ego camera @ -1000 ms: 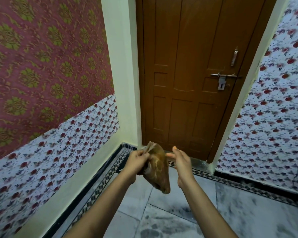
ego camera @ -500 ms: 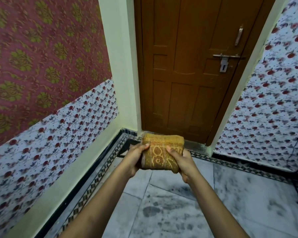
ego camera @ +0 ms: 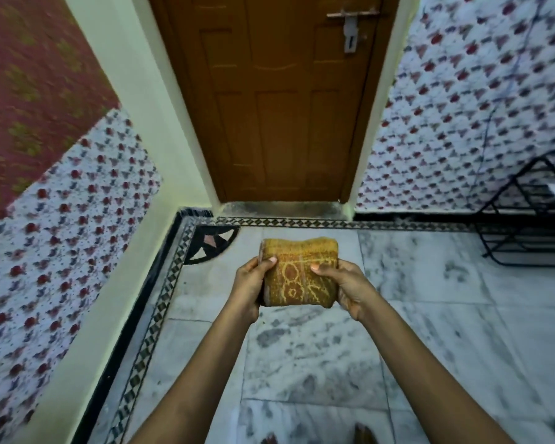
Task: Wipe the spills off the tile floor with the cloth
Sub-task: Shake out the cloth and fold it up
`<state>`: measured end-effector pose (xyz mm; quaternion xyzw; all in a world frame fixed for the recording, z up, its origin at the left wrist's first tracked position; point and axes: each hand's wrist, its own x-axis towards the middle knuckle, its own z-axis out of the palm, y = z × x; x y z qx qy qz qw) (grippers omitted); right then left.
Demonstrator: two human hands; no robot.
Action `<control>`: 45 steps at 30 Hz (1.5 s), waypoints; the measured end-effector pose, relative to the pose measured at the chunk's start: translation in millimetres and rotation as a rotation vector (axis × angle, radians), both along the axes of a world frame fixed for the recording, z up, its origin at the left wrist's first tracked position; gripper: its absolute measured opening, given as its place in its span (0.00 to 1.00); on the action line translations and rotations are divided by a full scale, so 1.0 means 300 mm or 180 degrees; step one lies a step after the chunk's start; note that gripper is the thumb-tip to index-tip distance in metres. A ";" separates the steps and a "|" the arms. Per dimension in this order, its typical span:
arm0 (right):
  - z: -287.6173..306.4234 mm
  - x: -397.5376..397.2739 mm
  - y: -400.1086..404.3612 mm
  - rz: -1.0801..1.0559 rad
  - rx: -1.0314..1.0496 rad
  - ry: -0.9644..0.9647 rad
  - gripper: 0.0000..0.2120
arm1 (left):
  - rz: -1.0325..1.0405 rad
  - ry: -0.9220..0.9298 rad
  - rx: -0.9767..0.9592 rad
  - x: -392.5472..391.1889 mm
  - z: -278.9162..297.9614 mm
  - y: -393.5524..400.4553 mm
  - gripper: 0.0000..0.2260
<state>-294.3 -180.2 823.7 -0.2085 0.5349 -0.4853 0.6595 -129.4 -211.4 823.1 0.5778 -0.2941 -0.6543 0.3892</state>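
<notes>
A folded yellow-brown patterned cloth (ego camera: pixel 300 277) is held in the air in front of me, above the floor. My left hand (ego camera: pixel 250 283) grips its left edge with the thumb on top. Its right edge sits in my right hand (ego camera: pixel 350 288), thumb likewise on top. Below lies a white marble tile floor (ego camera: pixel 430 315) marked with grey smudges and dark spill stains (ego camera: pixel 276 334), most of them under and behind the cloth.
A closed brown wooden door (ego camera: pixel 279 107) with a latch stands ahead, with patterned walls on both sides. A black metal rack (ego camera: pixel 532 219) stands on the floor at the right. A mosaic border strip (ego camera: pixel 161 302) runs along the left wall. My toes (ego camera: pixel 362 435) show at the bottom edge.
The cloth went from hanging crumpled between my hands to a flat folded pad held by both. The view has tilted down, showing more floor and the rack.
</notes>
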 end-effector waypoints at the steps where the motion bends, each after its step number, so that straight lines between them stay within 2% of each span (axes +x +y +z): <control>1: -0.007 -0.048 0.011 -0.0077 0.0013 0.0003 0.07 | -0.0057 -0.0012 0.0025 -0.050 -0.005 0.008 0.10; 6: -0.029 -0.303 0.048 -0.0298 0.0057 0.0003 0.06 | -0.0188 -0.0006 0.0008 -0.315 -0.002 0.024 0.07; 14: -0.016 -0.878 0.117 -0.0710 0.0004 0.0072 0.15 | -0.0353 0.0012 0.0019 -0.923 0.033 0.058 0.06; 20: 0.015 -1.282 0.170 -0.1047 -0.0059 0.0174 0.10 | -0.0673 0.0098 0.0011 -1.351 0.056 0.049 0.07; 26: -0.006 -1.624 0.177 -0.1459 0.0076 0.0258 0.11 | -0.1107 0.0014 -0.0020 -1.712 0.029 0.007 0.10; 38: -0.065 -2.303 -0.014 -0.1844 0.0422 0.0551 0.19 | -0.1606 0.0041 0.0172 -2.453 -0.056 -0.236 0.06; 40: -0.062 -2.392 -0.051 -0.1893 0.0429 0.0582 0.18 | -0.1652 0.0009 0.0228 -2.554 -0.054 -0.286 0.05; 45: -0.057 -2.663 -0.162 -0.2132 0.0522 0.0534 0.15 | -0.1788 -0.0009 0.0345 -2.851 -0.054 -0.415 0.09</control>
